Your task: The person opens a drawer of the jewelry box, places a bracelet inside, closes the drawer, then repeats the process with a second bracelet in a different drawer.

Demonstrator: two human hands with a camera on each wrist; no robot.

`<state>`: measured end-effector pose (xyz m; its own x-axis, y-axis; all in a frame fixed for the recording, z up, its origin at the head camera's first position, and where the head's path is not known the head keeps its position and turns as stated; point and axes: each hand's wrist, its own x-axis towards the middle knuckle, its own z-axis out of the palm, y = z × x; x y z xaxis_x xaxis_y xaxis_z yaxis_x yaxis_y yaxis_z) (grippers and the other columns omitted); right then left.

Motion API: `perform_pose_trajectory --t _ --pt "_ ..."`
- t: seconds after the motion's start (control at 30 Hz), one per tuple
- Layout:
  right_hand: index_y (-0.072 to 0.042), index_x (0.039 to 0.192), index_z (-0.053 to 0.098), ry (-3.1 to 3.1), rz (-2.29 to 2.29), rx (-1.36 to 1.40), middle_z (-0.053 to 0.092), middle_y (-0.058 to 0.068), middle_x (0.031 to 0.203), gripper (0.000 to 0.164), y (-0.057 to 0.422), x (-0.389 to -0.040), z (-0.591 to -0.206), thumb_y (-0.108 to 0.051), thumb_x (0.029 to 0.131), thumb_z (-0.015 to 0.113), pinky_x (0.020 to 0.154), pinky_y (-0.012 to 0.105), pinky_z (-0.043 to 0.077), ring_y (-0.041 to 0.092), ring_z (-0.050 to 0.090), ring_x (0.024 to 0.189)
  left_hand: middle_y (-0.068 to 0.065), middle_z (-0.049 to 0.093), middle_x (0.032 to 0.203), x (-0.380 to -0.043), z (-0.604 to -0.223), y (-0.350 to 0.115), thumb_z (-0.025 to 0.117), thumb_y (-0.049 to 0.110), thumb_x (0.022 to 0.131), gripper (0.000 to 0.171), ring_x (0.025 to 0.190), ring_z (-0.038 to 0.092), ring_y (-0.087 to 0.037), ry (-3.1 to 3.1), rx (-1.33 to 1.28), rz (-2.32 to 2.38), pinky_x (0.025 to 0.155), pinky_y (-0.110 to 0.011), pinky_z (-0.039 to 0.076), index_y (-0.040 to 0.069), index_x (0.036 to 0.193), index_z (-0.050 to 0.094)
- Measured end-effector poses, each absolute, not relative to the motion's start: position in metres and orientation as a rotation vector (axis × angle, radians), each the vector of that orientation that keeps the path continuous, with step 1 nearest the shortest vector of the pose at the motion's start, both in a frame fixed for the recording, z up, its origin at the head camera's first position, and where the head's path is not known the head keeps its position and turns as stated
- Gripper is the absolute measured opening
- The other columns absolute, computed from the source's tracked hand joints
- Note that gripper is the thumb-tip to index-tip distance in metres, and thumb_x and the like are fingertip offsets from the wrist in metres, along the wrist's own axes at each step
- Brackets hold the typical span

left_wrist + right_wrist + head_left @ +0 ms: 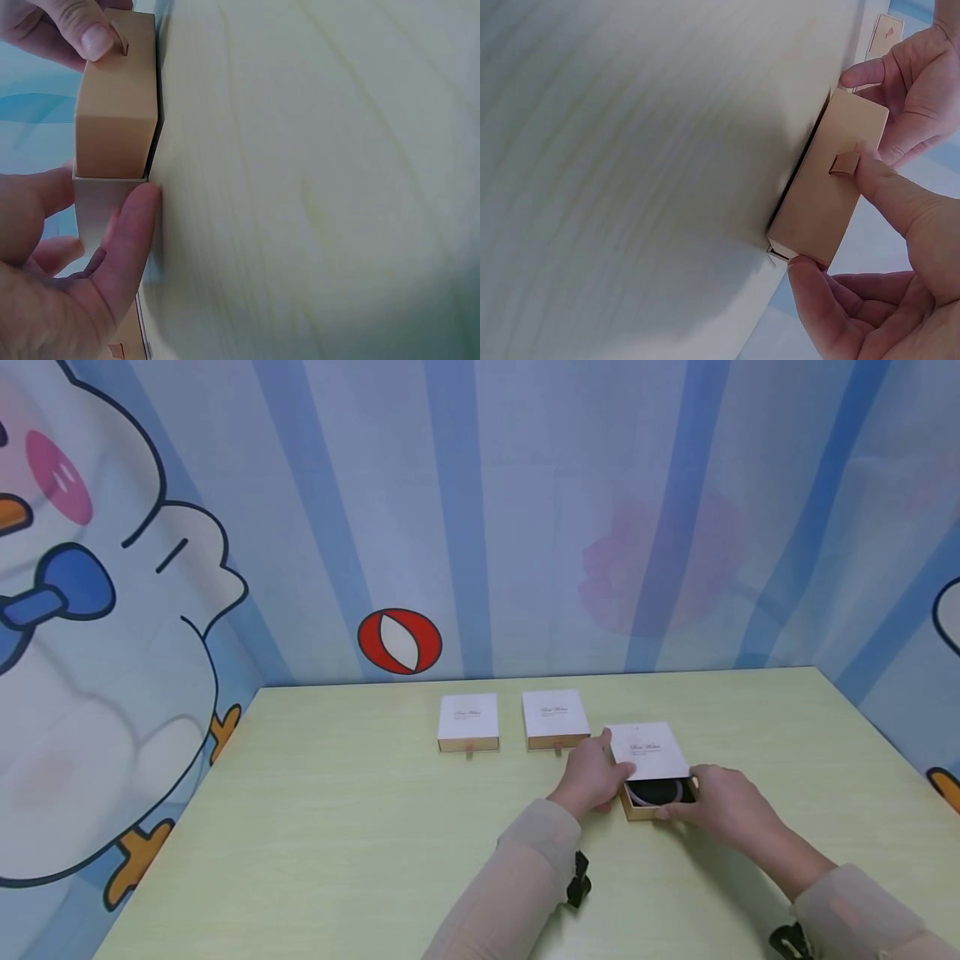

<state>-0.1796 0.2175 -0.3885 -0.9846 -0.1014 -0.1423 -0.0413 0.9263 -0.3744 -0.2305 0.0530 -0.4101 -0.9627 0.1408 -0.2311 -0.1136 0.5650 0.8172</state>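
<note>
A white-sleeved gift box (648, 750) with printed lettering stands at the right of the table. Its tan drawer (642, 812) is pulled partway out toward me, and a dark round item with a pale rim (655, 792) shows inside; its kind is unclear. My left hand (591, 774) grips the white sleeve by its left side. At the drawer's front, my right hand (731, 803) has its thumb against the small pull tab (844, 163), while a finger holds the drawer's side edge near the sleeve.
Two similar closed boxes, one on the left (468, 718) and one in the middle (555, 716), sit behind and left of the handled box. The pale wooden table (337, 827) ends at a striped blue curtain (525, 527) with cartoon prints.
</note>
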Motion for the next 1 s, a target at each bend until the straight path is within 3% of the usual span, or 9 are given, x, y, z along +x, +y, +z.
perform_pose_trajectory --t 0.3,1.0 --pt "0.005 0.092 0.059 2.949 -0.52 -0.07 0.056 0.006 0.071 0.064 0.2168 -0.1801 -0.3874 -0.052 0.07 0.077 0.051 0.028 0.031 0.018 0.043 0.061 -0.005 0.037 0.151 -0.2304 -0.4095 0.053 0.067 0.025 0.089 0.067 0.039 0.052 -0.021 2.519 0.019 1.355 0.041 -0.027 0.045 0.02 0.147 0.034" --pt "-0.001 0.076 0.059 2.981 -0.469 -0.079 0.049 0.004 0.06 0.048 0.2122 -0.1825 -0.3848 -0.044 0.072 0.078 0.047 0.026 0.031 0.015 0.041 0.053 -0.006 0.036 0.151 -0.23 -0.409 0.0532 0.066 0.025 0.089 0.068 0.038 0.053 -0.02 2.528 0.024 1.335 0.04 -0.026 0.044 0.019 0.148 0.033"
